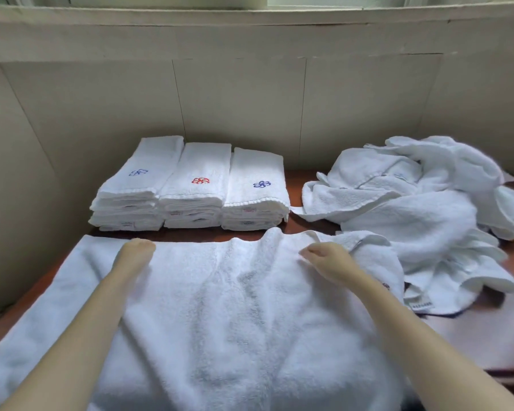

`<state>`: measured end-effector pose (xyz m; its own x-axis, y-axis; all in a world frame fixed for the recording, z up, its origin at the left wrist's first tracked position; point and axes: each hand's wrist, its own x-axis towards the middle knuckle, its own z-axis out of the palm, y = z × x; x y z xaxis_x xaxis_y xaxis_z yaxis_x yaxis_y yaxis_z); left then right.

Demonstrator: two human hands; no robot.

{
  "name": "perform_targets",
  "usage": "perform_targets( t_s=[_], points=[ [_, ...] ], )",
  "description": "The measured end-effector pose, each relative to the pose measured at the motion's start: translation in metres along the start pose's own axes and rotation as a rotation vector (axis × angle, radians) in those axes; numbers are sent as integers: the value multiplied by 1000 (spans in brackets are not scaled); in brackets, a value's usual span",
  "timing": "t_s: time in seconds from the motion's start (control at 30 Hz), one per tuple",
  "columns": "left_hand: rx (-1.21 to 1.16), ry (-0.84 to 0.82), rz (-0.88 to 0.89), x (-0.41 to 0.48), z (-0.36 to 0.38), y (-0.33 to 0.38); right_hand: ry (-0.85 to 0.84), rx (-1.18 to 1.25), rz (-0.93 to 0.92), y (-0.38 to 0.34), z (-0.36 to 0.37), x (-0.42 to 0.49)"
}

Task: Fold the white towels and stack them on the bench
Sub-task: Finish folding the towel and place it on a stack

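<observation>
A white towel (220,307) lies spread flat across the front of the brown bench (296,179). My left hand (137,252) rests at the towel's far edge on the left, its fingers curled down into the cloth. On the right, my right hand (324,259) pinches the far edge, which is bunched there. Behind the towel, three stacks of folded white towels stand side by side: one with a blue emblem (131,188), one with a red emblem (195,188) and another with a blue emblem (254,194).
A loose heap of unfolded white towels (413,209) covers the right part of the bench and touches the spread towel's right corner. A pale panelled wall (250,99) closes off the back and the left side. The bench's front edge shows at the lower right.
</observation>
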<state>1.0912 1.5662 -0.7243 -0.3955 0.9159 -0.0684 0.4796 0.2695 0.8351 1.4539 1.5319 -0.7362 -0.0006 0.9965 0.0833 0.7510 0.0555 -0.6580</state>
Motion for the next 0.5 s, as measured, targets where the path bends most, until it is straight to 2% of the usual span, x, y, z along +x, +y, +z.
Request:
perform_targets(
  t_s=[0.07,0.13,0.2,0.27,0.33,0.5],
  points=[
    [86,-35,100,-28,15,8,232,172,69,-5,-25,-10],
    [202,-131,237,-59,37,21,494,192,144,-2,-48,-19],
    [310,-251,419,-84,60,32,606,192,256,8,-66,-34],
    [335,-332,578,-106,80,46,531,94,398,25,-73,-51],
    [318,-399,676,-123,102,57,359,-58,476,39,-72,-65],
    [258,-583,725,-154,170,82,146,-232,535,55,-74,-86]
  ],
)
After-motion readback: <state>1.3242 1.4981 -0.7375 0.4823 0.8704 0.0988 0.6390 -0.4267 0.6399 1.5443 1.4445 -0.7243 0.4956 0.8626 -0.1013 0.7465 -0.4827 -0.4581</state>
